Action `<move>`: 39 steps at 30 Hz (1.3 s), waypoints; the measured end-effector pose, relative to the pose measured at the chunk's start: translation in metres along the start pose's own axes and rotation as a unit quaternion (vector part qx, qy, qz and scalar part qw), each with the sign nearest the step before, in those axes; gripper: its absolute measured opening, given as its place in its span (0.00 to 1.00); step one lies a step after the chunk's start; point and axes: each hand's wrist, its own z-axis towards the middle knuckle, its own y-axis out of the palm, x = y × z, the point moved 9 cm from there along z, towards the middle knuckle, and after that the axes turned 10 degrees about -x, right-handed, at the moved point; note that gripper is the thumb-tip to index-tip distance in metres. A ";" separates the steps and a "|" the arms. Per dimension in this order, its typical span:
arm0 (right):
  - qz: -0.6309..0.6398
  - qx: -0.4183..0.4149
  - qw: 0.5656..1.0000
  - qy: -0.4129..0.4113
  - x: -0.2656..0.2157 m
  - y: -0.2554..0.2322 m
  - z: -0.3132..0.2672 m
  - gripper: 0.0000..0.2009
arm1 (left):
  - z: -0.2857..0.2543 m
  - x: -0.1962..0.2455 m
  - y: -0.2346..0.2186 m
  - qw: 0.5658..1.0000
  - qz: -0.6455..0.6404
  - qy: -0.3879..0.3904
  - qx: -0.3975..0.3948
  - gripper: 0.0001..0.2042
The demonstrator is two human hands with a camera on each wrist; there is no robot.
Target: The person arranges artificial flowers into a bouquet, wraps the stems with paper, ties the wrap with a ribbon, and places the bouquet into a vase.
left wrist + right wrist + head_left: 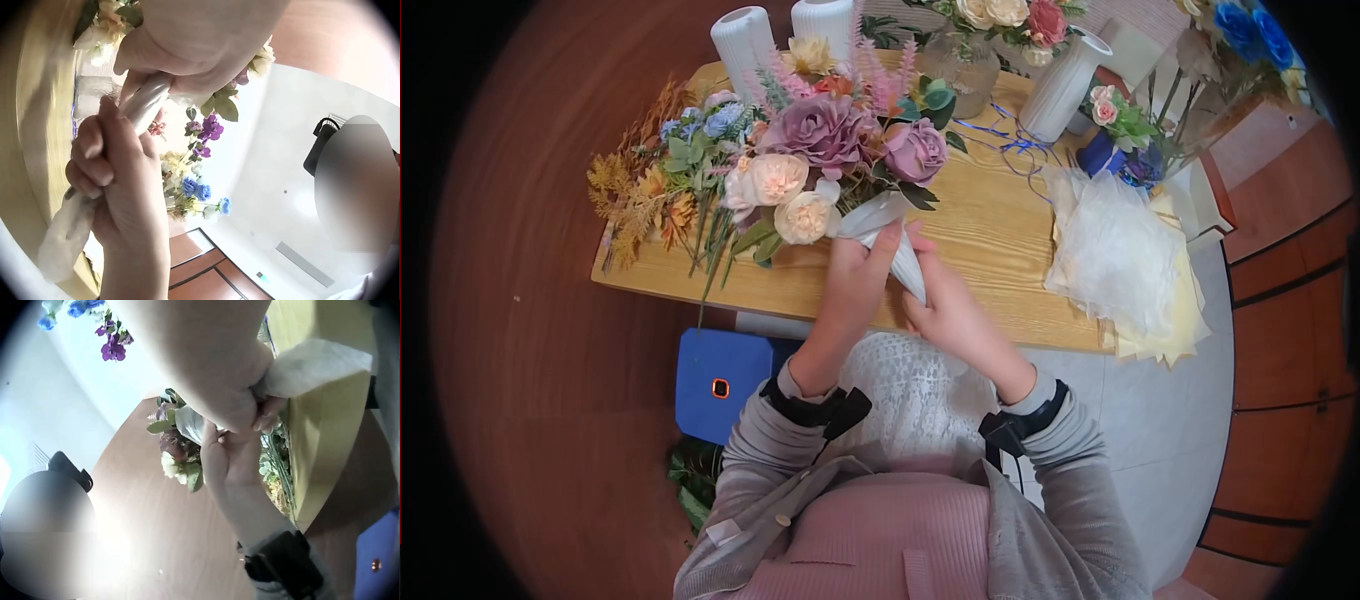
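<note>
A bouquet of flowers (820,135), with mauve and peach roses and pink sprays, leans over the table's near edge. White translucent wrapping paper (905,268) is bunched round its stems. Close beneath the blooms, my left hand (858,280) grips the wrapped stems, thumb lying along the paper. My right hand (950,310) holds the same bundle lower down, fingers curled round it in the left wrist view. A loose tail of paper (322,365) sticks out past the right hand. The stems themselves are hidden inside the wrap.
Loose flower stems (685,180) lie on the wooden table (990,270) at left. White vases (743,45) stand behind, another vase (1060,90) to the right. Blue ribbon (1015,142) trails across the tabletop. Sheets of wrapping paper (1120,250) overhang the right edge; a blue stool (720,375) stands below left.
</note>
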 end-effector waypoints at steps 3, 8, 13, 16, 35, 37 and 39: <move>-0.251 0.031 0.968 -0.003 0.018 -0.002 -0.010 0.25 | 0.000 0.003 -0.004 0.999 0.002 0.033 0.021 0.17; 0.015 -0.151 0.979 -0.133 0.012 -0.001 -0.011 0.26 | -0.002 0.017 -0.006 0.999 0.023 0.040 -0.010 0.19; 0.440 -0.260 0.860 0.004 0.024 0.027 0.003 0.24 | -0.010 0.007 0.015 0.994 -0.049 -0.079 -0.053 0.20; 0.384 -0.213 0.896 0.062 0.032 0.026 0.008 0.21 | -0.008 0.010 0.008 0.998 -0.013 -0.029 -0.062 0.20; -0.146 0.044 0.988 -0.035 -0.008 -0.001 0.011 0.09 | -0.009 -0.007 -0.031 0.996 0.016 -0.067 0.053 0.13; -0.087 0.034 0.994 -0.064 -0.012 -0.004 0.014 0.09 | -0.007 -0.013 -0.030 0.998 -0.054 -0.041 0.011 0.15; -0.002 -0.028 0.998 -0.056 -0.010 0.003 0.018 0.11 | -0.007 -0.036 -0.031 0.991 0.008 -0.130 -0.040 0.19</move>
